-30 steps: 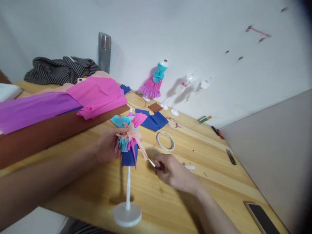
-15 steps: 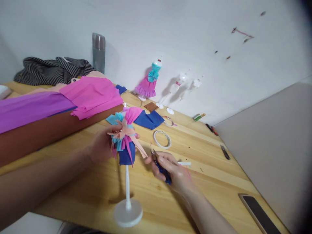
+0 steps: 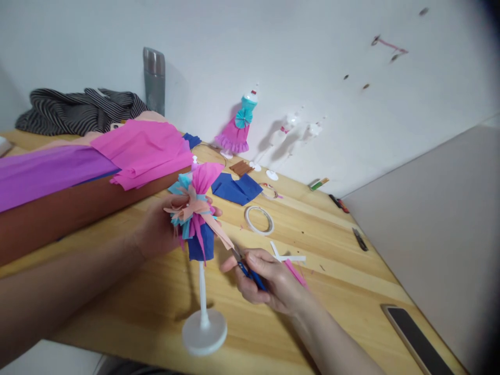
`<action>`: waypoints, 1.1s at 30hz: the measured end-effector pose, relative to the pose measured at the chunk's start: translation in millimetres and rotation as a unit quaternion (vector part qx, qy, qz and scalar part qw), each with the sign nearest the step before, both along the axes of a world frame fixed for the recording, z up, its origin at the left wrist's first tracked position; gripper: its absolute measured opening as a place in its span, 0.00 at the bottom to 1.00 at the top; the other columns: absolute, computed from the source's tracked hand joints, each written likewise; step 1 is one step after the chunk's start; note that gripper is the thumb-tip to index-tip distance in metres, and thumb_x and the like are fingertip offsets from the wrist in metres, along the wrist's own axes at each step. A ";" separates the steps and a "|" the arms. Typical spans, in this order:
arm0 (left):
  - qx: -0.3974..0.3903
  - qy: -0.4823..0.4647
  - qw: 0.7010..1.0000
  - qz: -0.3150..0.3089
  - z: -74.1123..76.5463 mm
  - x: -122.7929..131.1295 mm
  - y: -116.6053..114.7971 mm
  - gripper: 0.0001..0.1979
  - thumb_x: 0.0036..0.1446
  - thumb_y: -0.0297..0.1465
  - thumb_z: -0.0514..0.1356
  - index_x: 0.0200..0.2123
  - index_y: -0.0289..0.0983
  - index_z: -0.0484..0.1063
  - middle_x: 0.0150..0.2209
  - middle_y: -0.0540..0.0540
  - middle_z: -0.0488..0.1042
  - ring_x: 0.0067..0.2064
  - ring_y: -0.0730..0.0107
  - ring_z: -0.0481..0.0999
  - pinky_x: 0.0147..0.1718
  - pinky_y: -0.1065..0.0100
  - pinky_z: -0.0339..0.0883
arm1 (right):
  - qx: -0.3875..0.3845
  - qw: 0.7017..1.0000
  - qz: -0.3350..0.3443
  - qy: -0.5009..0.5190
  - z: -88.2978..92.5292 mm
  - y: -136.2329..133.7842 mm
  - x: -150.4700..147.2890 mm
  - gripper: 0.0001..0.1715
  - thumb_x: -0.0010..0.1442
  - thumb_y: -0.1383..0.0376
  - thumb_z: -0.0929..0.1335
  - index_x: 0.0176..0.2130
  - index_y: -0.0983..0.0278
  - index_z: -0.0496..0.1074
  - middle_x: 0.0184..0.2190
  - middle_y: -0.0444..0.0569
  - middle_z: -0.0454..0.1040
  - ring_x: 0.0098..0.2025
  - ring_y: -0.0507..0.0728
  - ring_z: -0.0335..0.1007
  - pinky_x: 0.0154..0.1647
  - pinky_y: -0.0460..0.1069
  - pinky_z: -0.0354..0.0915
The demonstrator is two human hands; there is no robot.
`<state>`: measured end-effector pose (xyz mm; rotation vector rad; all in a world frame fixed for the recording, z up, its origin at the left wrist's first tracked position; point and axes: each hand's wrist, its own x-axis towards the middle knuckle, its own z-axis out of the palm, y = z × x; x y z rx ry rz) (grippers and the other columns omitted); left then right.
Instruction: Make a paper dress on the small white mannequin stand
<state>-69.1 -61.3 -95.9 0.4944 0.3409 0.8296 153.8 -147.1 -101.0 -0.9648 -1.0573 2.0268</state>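
Note:
A small doll mannequin (image 3: 197, 213) dressed in pink, teal, peach and blue crepe paper stands on a white pole with a round base (image 3: 204, 331). My left hand (image 3: 158, 229) grips the dressed body from behind. My right hand (image 3: 265, 281) is closed on blue-handled scissors (image 3: 244, 266), whose blades touch the end of a peach paper strip hanging off the dress.
Pink and purple crepe sheets (image 3: 117, 156) lie on a brown roll at left. Blue paper pieces (image 3: 234, 188), a tape ring (image 3: 258, 220), another dressed mannequin (image 3: 238, 127), bare white mannequins (image 3: 291, 130), a steel flask (image 3: 153, 78), striped cloth (image 3: 78, 108) and a phone (image 3: 414, 338) are on the wooden table.
My right hand picked up the scissors and brought the blades to the peach strip. The left hand lifted and turned the mannequin slightly.

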 end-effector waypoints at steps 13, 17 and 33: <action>-0.042 0.020 0.999 0.019 4.5 2.4 -2.1 0.13 0.55 0.32 0.53 0.33 0.30 0.76 0.34 0.40 0.80 0.43 0.59 0.78 0.46 0.59 0.70 | 0.526 0.707 -0.121 -0.456 15.2 -4.7 5.0 0.18 0.64 0.64 0.61 0.51 0.67 0.69 0.36 0.53 0.77 0.36 0.57 0.73 0.36 0.50 0.68; -0.022 0.013 0.999 0.031 -1.5 1.9 -0.9 0.12 0.54 0.31 0.55 0.35 0.30 0.75 0.36 0.40 0.80 0.43 0.57 0.78 0.46 0.57 0.69 | 0.562 0.658 -0.119 -0.486 12.8 -7.2 3.2 0.19 0.63 0.67 0.61 0.52 0.67 0.67 0.34 0.54 0.77 0.34 0.57 0.74 0.33 0.50 0.70; -0.069 0.028 0.997 -0.004 -9.3 9.9 -10.9 0.14 0.57 0.31 0.52 0.37 0.30 0.76 0.35 0.39 0.80 0.36 0.59 0.79 0.42 0.56 0.72 | 0.559 0.642 -0.115 -0.512 2.1 -6.2 -4.6 0.16 0.64 0.67 0.61 0.51 0.67 0.67 0.38 0.56 0.79 0.37 0.59 0.77 0.34 0.51 0.73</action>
